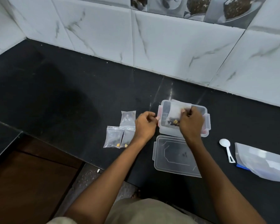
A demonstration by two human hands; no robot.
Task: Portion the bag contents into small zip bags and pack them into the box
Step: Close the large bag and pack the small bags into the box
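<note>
Right hand: the right hand (191, 122) hangs over the clear rectangular plastic box (205, 120), fingers curled, pinching the upper part of a small clear zip bag (174, 113) with dark bits and a yellow piece at its bottom.
Small zip bag: held upright over the open box, its lower end down inside the walls; whether it touches the floor of the box, cannot tell.
Left hand: the left hand (145, 125) sits just left of the box, fingers curled in a loose fist, fingertips near the box's left clip; what it grips, if anything, is too small to tell.
Box: open on the black stone counter (71, 94), near the white marbled wall tiles (176, 50).
Lid: the clear plastic lid (173, 157) lies flat just in front of the box, a few dark crumbs on it.
Filled bags: three small filled clear zip bags (113, 138) lie on the counter left of the left hand, one farther back, two side by side in front, partly overlapping.
Spoon: a white plastic spoon (225, 147) lies to the right of the lid, bowl pointing away.
Source bag: a large clear plastic bag with a blue strip (262, 164) lies flat just right of the spoon, at the frame's edge.
</note>
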